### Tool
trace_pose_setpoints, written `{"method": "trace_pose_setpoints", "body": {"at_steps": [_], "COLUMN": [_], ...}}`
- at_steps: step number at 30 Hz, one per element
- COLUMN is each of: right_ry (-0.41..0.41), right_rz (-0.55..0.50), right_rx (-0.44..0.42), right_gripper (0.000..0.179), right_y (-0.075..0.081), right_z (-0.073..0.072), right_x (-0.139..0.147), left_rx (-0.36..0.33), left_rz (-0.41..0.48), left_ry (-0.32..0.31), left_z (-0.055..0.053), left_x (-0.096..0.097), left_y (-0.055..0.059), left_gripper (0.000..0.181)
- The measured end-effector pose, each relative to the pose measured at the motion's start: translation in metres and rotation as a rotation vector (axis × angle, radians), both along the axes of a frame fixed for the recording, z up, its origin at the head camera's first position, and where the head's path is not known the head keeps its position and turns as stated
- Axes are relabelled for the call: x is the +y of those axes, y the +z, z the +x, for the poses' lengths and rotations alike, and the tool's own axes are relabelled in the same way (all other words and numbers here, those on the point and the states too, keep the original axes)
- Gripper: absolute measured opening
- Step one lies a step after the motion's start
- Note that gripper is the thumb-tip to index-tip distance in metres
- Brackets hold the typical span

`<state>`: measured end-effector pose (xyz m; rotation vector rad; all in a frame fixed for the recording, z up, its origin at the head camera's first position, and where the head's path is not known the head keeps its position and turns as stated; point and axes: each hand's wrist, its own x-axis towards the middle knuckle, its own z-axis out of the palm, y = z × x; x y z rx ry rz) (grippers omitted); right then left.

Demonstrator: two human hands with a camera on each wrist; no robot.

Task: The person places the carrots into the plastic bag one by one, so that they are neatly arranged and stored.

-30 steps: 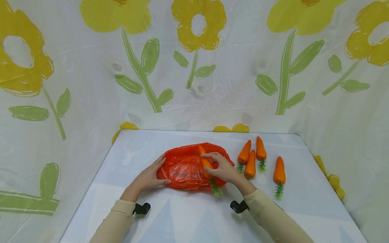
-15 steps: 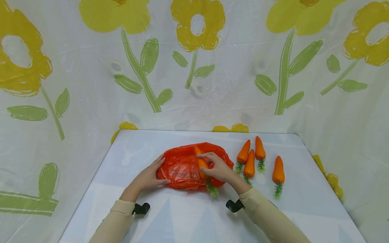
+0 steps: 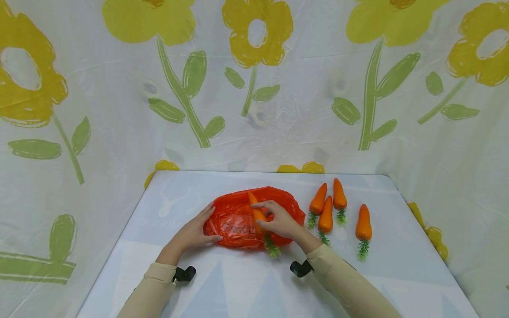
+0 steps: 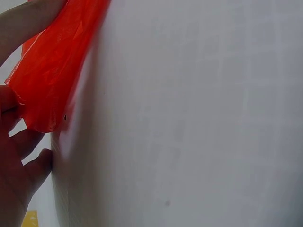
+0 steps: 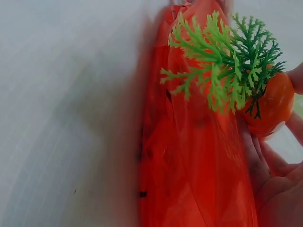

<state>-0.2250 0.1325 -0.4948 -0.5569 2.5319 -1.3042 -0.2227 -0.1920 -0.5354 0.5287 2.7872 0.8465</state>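
A red plastic bag (image 3: 234, 216) lies on the table with its mouth spread wide. My left hand (image 3: 195, 229) holds the bag's left end, fingers at the far side and thumb at the near side. In the left wrist view, the fingers (image 4: 31, 142) touch the red film. My right hand (image 3: 282, 219) pinches an orange toy carrot (image 3: 257, 214) between thumb and fingers over the bag's opening. Its tip points away and its green leafy top (image 3: 271, 247) hangs past the near rim. The right wrist view shows the leaves (image 5: 222, 61) close up, beside the bag.
Several more toy carrots lie right of the bag: a cluster with a middle carrot (image 3: 325, 215), a left one (image 3: 318, 199) and a far one (image 3: 339, 194), plus a separate carrot (image 3: 363, 223). The white table (image 3: 222, 291) meets a flower-patterned curtain (image 3: 294, 128) behind.
My right hand has moved left with the carrot, from the bag's right part toward its middle. The left hand stays at the bag's left end.
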Motion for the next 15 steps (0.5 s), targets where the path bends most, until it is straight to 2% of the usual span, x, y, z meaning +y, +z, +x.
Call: {"method": "trace_pose_setpoints", "body": {"at_steps": [15], "right_ry": [0.025], "right_rz": [-0.01], "right_rx": [-0.02], "right_gripper": [0.047], "right_y": [-0.006], "right_z": [-0.003], "right_x": [-0.016], "left_rx": [0.0], "left_rz": [0.003], "left_ry": [0.0], "left_z": [-0.001], "left_x": [0.0], "left_y": [-0.001], "left_gripper": [0.109]}}
